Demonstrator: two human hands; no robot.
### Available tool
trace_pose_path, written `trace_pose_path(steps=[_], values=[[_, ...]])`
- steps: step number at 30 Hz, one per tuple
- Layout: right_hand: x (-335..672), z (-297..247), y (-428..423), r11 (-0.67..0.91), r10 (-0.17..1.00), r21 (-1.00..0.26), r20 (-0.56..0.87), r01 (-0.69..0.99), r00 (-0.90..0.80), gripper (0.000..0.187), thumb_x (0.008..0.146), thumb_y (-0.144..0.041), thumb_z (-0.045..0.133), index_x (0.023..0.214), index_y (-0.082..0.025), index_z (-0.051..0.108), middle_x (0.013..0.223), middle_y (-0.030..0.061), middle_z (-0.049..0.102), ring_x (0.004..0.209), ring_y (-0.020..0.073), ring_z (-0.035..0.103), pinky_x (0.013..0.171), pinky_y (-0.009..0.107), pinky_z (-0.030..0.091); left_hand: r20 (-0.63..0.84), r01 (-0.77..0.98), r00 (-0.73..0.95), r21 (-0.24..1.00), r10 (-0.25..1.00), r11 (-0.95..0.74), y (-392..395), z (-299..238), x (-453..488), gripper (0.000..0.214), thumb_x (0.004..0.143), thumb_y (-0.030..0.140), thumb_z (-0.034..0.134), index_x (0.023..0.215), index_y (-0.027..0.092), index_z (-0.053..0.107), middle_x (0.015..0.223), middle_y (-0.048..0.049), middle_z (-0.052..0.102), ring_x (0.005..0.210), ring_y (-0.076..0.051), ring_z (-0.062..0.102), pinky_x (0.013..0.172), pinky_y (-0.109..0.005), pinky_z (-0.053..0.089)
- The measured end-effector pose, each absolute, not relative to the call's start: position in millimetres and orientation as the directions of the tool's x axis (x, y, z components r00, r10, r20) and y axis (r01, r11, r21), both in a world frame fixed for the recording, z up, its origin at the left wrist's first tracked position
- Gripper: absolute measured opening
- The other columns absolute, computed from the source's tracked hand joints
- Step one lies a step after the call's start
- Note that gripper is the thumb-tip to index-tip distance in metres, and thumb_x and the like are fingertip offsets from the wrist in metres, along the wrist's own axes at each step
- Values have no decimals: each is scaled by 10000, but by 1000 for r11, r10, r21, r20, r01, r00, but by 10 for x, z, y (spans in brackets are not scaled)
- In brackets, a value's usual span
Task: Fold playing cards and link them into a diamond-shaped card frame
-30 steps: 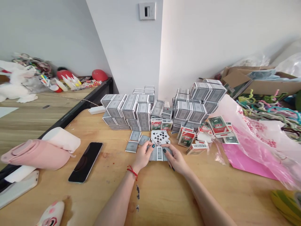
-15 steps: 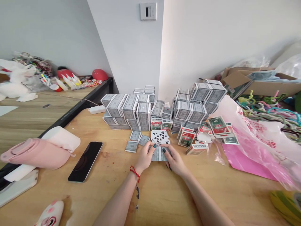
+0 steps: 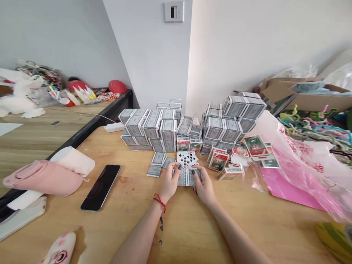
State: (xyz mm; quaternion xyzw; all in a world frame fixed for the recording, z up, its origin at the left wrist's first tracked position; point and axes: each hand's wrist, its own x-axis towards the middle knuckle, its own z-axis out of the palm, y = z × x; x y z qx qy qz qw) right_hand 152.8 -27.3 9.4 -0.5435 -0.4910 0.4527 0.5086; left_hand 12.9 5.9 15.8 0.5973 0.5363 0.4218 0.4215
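One left hand (image 3: pixel 168 182), one right hand (image 3: pixel 204 186), one black phone (image 3: pixel 101 187), three loose grey decks (image 3: pixel 154 170)

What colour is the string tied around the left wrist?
Red; the string shows best in the head view.

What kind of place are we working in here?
Probably a small home workshop or packing room: a wooden table piled with stacked card decks, a cardboard box and loose pipe cleaners alongside. The left hand and right hand grip a spread of cards.
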Motion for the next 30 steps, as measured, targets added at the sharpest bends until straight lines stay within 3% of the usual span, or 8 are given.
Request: trace_pose_path(steps=[3,6,9,12,20,25,30], values=[[1531,66,-268,-11,986,-996,4,86,167,271,843,-427,396,996,-210,452,512,-59,412,359,117,414,352,220,336,31,243,58,969,998,-44,56,156,135,295,849,420,374,993,192,493,567,42,407,472,-102,370,466,-218,285],[1552,58,-262,-6,995,-993,6,115,102,312,825,-421,422,1055,-210,439,577,-37,477,414,134,468,397,238,385,32,249,128,966,991,-63,56,167,121,283,840,414,396,994,205,509,634,24,475,511,-107,422,506,-223,331],[1580,81,-255,95,995,-968,95,232,-12,448,710,-379,597,1097,-207,451,843,31,580,682,179,567,605,278,461,88,282,75,954,993,-106,72,168,104,234,812,376,456,942,192,518,799,-10,544,659,-125,484,605,-231,369],[1597,111,-257,146,989,-943,132,299,-66,541,629,-325,674,1111,-207,458,1018,50,557,849,203,546,738,304,446,51,297,49,953,998,-63,90,155,94,240,810,387,450,908,176,510,727,3,523,618,-120,455,570,-222,350],[1646,93,-262,95,990,-965,65,244,-126,550,613,-252,669,1113,-215,443,878,9,556,717,160,529,648,275,451,60,373,78,924,995,-85,98,130,70,246,808,399,443,870,170,509,582,45,410,519,-101,365,521,-220,288],[1637,122,-265,104,990,-967,79,234,-113,527,619,-262,670,1099,-213,459,841,6,563,662,148,534,594,256,454,62,395,89,914,994,-93,100,118,55,223,819,381,427,865,174,494,610,39,438,546,-104,386,544,-221,303],[1568,155,-321,30,991,-978,3,204,-134,530,663,-289,639,1142,-230,419,685,-27,563,509,130,528,472,235,441,85,381,102,917,991,-118,77,110,23,216,840,375,399,890,180,475,679,24,485,612,-117,433,598,-235,337]])
